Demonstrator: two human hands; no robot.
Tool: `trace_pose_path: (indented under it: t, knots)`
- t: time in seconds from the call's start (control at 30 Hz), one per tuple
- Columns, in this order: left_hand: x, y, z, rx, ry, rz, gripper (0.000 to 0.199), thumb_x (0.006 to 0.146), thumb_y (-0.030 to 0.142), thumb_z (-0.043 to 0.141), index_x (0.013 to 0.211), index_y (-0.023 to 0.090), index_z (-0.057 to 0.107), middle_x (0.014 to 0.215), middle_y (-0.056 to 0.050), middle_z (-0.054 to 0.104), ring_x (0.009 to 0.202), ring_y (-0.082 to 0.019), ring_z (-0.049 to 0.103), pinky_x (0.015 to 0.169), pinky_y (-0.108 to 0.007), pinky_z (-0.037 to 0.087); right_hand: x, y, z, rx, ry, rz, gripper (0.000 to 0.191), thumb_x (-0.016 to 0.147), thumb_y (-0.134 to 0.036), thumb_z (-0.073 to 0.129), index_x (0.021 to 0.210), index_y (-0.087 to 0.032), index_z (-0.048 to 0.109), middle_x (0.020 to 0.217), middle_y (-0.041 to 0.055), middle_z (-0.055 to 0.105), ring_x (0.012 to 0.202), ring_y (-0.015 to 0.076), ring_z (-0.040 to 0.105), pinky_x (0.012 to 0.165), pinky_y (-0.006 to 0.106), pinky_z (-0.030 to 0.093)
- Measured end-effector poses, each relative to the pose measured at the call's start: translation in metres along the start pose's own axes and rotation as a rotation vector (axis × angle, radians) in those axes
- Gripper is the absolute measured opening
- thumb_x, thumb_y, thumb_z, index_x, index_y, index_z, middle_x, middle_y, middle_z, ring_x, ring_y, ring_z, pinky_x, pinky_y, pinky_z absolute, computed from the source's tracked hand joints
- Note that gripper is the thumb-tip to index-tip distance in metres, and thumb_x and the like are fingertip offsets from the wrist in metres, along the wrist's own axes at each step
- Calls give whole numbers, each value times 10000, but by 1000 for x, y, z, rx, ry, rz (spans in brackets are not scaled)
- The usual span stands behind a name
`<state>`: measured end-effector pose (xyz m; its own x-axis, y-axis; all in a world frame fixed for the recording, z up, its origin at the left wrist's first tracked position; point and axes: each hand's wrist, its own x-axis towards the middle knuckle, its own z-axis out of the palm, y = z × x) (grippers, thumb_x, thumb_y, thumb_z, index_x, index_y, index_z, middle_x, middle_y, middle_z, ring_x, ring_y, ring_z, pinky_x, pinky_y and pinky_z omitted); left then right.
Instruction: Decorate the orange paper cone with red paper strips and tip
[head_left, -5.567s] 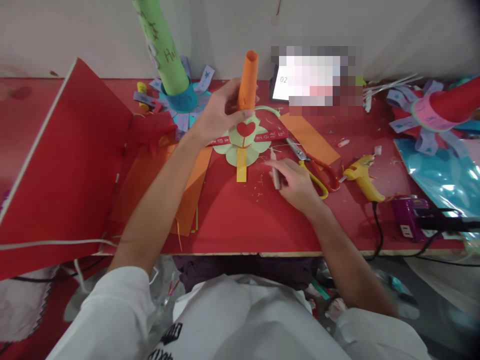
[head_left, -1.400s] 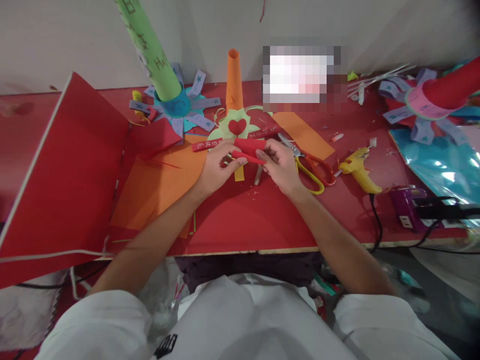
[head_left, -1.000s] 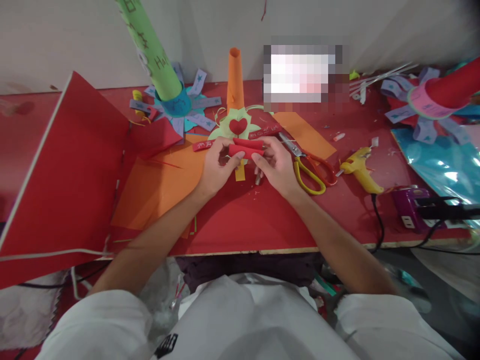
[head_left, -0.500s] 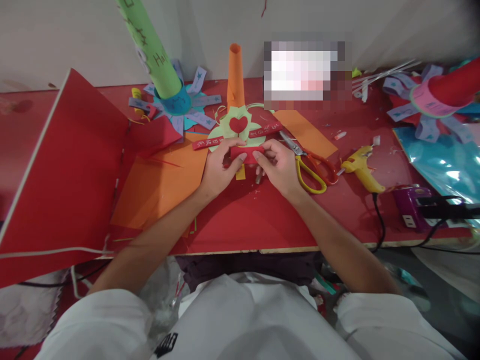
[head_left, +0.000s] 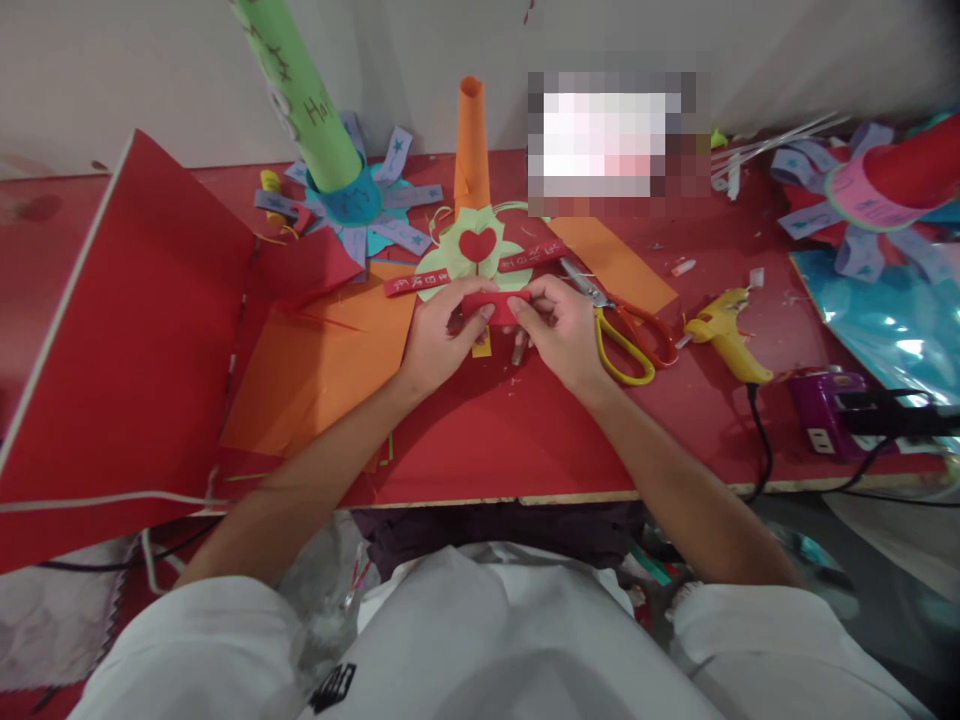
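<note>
You have a folded red paper piece (head_left: 495,307) between your two hands, pinched at its ends: the left hand (head_left: 433,335) has one end between thumb and fingers, and the right hand (head_left: 562,335) has the other in the same way. Both grips are narrow, and neither hand is nearer, since each is touching the paper. Its long axis runs crosswise from hand to hand, close to parallel with the near edge of the bench (head_left: 480,440). Whether its underside touches anything, you cannot tell from here.

Just beyond your fingers is the pale green paper flower (head_left: 447,252). Its red heart (head_left: 478,244) sits past the folded piece, a little toward your left hand's side. The orange paper tube (head_left: 472,145) stands upright past the heart. One lettered red strip (head_left: 416,283) reaches out beyond your left hand; the other lettered strip (head_left: 531,256) slants away beyond your right. A short yellow strip (head_left: 481,345) shows on your side of the folded piece, between the hands, and a slim pen-like thing (head_left: 518,352) pokes out near your right fingers.

The scissors (head_left: 594,293) lie just beside your right hand, with the yellow glue gun (head_left: 726,335) farther out on that same side.
</note>
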<state>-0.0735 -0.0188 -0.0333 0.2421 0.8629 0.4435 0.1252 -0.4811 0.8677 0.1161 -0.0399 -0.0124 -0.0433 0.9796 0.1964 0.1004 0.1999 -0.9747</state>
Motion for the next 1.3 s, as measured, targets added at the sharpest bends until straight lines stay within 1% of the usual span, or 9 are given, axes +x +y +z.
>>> trace_pose_path:
  t: [0.13, 0.27, 0.37, 0.53, 0.67, 0.8, 1.1, 1.3]
  knots:
    - [-1, 0, 0, -37, -11, -40, 372, 1033, 565, 690, 1189, 228, 704, 1182, -74, 755, 676, -102, 688, 616, -264, 571, 0, -2, 1, 5, 4, 12, 479, 900, -704, 757, 811, -273, 568, 661, -29, 686, 516, 154, 619, 500, 320, 478]
    - [-1, 3, 1, -58, -23, -75, 419, 1012, 593, 703, 1188, 213, 688, 1158, -71, 765, 657, -97, 706, 627, -239, 586, 0, -3, 1, 6, 3, 21, 503, 886, -736, 751, 811, -275, 565, 674, -25, 694, 515, 154, 615, 487, 319, 477]
    - [-1, 2, 2, -66, -14, -69, 422, 1010, 592, 707, 1184, 207, 685, 1148, -69, 768, 639, -86, 700, 623, -229, 588, 0, -1, 0, 0, 4, 12, 491, 899, -726, 743, 821, -272, 570, 679, -21, 702, 516, 154, 616, 489, 318, 483]
    - [-1, 1, 3, -102, -6, -28, 334, 1022, 537, 719, 1156, 232, 706, 1102, -47, 763, 609, -76, 693, 597, -228, 591, 0, 1, 0, 0, 10, -20, 474, 921, -700, 739, 820, -266, 578, 665, -21, 700, 511, 150, 616, 490, 310, 478]
    - [-1, 4, 3, -78, -2, -46, 375, 1021, 558, 713, 1148, 205, 707, 1087, -48, 759, 616, -66, 698, 615, -200, 590, 0, 1, 0, -5, 19, -24, 498, 903, -730, 741, 813, -266, 583, 657, -30, 694, 510, 146, 625, 477, 298, 485]
    - [-1, 5, 3, -64, -5, -57, 394, 1016, 572, 710, 1159, 206, 704, 1096, -49, 761, 612, -61, 696, 612, -185, 584, 0, 2, 0, -17, 17, -20, 500, 911, -738, 727, 817, -270, 577, 651, -33, 695, 500, 143, 627, 462, 289, 484]
    - [-2, 4, 3, -38, -11, -46, 398, 1025, 582, 690, 1146, 203, 698, 1090, -59, 757, 611, -69, 691, 602, -197, 585, 0, 3, 0, -13, 21, -41, 481, 931, -707, 727, 817, -265, 576, 644, -30, 688, 493, 143, 627, 453, 286, 488]
    - [0, 4, 2, -43, -24, -29, 396, 1027, 578, 691, 1138, 198, 695, 1087, -57, 749, 602, -67, 690, 600, -200, 580, 0, 4, 0, -14, 19, -35, 490, 928, -720, 723, 818, -267, 572, 637, -32, 683, 496, 147, 626, 453, 289, 487]
